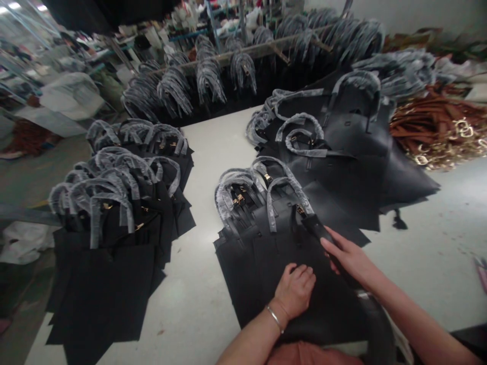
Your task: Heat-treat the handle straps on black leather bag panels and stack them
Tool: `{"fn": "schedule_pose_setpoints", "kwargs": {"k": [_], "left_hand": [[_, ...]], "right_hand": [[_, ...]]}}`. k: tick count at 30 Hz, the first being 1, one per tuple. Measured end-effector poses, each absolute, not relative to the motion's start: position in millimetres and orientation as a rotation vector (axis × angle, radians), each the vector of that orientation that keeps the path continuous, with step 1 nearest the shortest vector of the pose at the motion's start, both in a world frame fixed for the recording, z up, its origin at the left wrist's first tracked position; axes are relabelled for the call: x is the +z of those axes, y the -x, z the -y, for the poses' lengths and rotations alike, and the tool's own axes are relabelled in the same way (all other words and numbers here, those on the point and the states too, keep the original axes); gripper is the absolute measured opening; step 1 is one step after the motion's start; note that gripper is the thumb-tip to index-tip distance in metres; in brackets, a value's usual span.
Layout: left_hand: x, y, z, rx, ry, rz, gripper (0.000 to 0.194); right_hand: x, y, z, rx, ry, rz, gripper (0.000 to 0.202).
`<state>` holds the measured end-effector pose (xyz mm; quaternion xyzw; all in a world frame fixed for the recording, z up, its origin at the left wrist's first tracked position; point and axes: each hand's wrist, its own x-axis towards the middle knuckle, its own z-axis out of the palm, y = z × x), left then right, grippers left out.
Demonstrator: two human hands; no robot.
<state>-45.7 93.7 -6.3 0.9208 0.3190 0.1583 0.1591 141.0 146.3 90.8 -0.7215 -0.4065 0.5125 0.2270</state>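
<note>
My right hand (344, 253) is closed around a long, dark, narrow piece (314, 225). Its tip reaches the gold clasp (300, 209) near a bag handle, and I cannot make out its exact kind. Beside it my left hand (296, 291) rests with curled fingers on a black leather bag panel (262, 274); anything inside those fingers is hidden. Under both hands lies a fanned stack of such panels. Plastic-wrapped handles (287, 172) arch from the stack's far end, with small gold fittings among them. A thick dark tube-like shape (380, 324) curves below my right forearm.
To the left is another pile of black bag panels (110, 284) with wrapped handles. Larger black pieces (342, 152) spread behind on the white table (205, 147). Brown straps with gold hardware (433, 126) lie at right. More wrapped handles hang over a rail (262, 50) behind.
</note>
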Motion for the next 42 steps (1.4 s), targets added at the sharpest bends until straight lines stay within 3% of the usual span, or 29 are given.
{"fn": "schedule_pose_setpoints", "kwargs": {"k": [9,19,25,29,32,34,39,42], "left_hand": [[-19,45,-91,0.409,-2.662,-0.632,0.020],[-16,41,-93,0.149,-2.657,-0.678,0.021],[-9,45,-93,0.389,-2.506,-0.788,0.025],[-8,47,-101,0.568,-2.331,-0.925,0.026],[-5,47,-117,0.668,-2.286,-1.137,0.026],[-3,47,-130,0.673,-2.324,-1.303,0.028],[-4,49,-151,0.558,-2.414,-1.593,0.057],[-8,51,-152,0.498,-2.467,-1.575,0.056]], "right_hand": [[87,-115,-114,1.900,1.820,1.384,0.069],[84,-59,-152,1.536,1.721,1.704,0.060],[122,-112,-144,1.432,1.774,1.346,0.067],[152,-191,-98,1.322,1.902,0.888,0.070],[148,-224,-36,1.335,2.058,0.701,0.074],[135,-229,11,1.404,2.090,0.600,0.076],[105,-215,109,1.483,2.145,0.294,0.076],[98,-205,131,1.456,2.125,0.177,0.073]]}}
